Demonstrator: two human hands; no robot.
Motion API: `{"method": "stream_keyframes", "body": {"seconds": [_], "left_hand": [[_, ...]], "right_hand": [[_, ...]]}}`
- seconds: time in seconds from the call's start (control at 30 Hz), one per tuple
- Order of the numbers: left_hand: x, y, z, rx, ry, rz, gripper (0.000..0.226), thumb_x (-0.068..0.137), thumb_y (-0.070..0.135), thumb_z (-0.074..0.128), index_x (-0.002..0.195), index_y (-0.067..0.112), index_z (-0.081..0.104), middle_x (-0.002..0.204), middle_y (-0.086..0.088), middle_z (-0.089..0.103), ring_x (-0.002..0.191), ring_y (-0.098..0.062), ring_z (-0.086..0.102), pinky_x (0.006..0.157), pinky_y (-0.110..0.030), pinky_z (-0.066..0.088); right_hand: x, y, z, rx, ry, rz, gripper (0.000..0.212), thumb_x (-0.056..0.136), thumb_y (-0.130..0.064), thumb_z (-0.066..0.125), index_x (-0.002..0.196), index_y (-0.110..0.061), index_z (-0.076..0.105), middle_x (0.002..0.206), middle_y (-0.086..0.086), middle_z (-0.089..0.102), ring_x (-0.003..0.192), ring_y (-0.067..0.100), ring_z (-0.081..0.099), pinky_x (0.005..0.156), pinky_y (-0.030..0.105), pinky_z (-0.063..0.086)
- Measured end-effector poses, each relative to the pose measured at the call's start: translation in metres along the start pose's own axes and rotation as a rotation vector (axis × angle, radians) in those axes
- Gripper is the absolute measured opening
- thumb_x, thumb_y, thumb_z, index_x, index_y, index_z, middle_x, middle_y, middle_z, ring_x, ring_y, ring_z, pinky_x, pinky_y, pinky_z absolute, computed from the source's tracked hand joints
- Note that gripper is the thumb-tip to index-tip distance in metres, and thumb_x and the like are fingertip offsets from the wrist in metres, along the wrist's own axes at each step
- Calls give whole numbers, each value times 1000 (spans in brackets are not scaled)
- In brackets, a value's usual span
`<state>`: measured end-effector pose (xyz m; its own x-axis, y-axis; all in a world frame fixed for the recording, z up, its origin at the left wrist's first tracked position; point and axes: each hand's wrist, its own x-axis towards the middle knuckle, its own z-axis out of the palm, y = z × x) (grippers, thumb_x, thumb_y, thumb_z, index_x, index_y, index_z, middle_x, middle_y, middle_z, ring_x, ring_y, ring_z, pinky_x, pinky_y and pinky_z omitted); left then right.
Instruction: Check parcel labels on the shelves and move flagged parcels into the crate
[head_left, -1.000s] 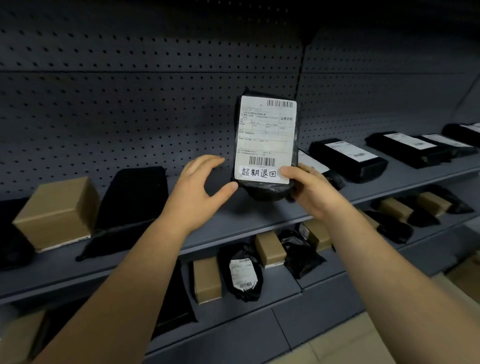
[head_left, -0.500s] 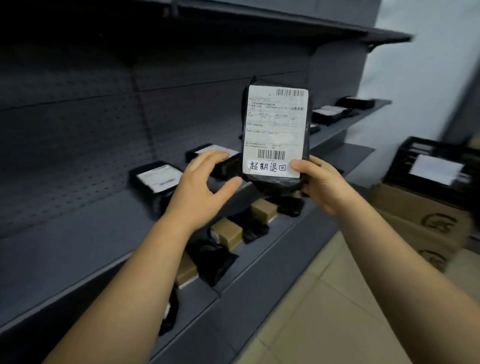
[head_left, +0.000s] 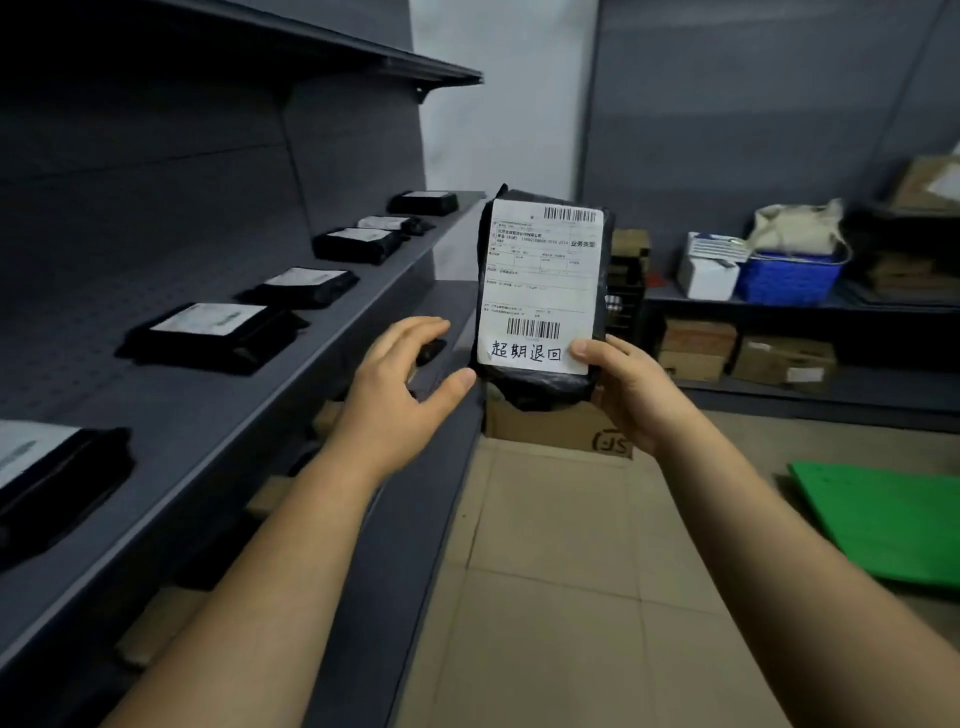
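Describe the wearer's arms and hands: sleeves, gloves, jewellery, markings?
Nothing worn shows. The left hand and right hand are bare: no gloves, rings or tape. The left forearm and right forearm are bare to the frame edge: no sleeve, watch, wristband, cable or marking in view.

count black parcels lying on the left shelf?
6 on the shelf, near to far: parcel 1, parcel 2, parcel 3, parcel 4, parcel 5, parcel 6. Right hand holds a seventh; others may be hidden.
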<state>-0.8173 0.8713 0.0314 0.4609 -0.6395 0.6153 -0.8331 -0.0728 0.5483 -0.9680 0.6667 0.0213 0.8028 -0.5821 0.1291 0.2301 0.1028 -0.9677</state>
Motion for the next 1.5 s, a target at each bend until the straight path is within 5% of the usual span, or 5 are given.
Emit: {"method": "stream_keyframes", "body": {"seconds": [0.23,0.63,0.87,1.13,1.5], "left_hand": [[112,-53,82,-125,-123,105,59,83,56,55,131,21,56,132,12,49,122,1,43,102,-9,30],[252,-95,230,-183,-210,113,46,90,34,67,132,21,56,134,11,49,123,1,43,103,-12,30],[336,-122,296,-117,-188,59,48,90,36,66,134,21,54,135,13,47,125,-3,44,106,-25,37],[411,-182,360,-78,-201,0,48,90,39,66,134,23,54,137,12,48,125,0,42,104,-14,30],[585,-277,495,-198,-289,61,48,89,34,67,133,16,56,135,10,48,124,1,41,103,-4,25]], "right_hand": [[77,-1,-60,-50,212,-29,54,77,-25,66,127,-4,60,119,10,70,107,22,68,83,28,55],[209,18,-193,-85,284,16,59,79,-30,68,132,-6,56,122,8,70,116,26,65,90,34,53],[323,27,-265,-102,207,48,66,70,-41,76,129,-13,60,125,6,68,122,31,59,113,62,31],[439,53,-310,-51,186,79,67,65,-38,79,124,-11,63,121,10,70,123,44,54,95,50,39],[606,62,-405,-87,357,86,65,68,-30,74,128,-8,60,120,8,70,115,27,65,95,37,49]]}}
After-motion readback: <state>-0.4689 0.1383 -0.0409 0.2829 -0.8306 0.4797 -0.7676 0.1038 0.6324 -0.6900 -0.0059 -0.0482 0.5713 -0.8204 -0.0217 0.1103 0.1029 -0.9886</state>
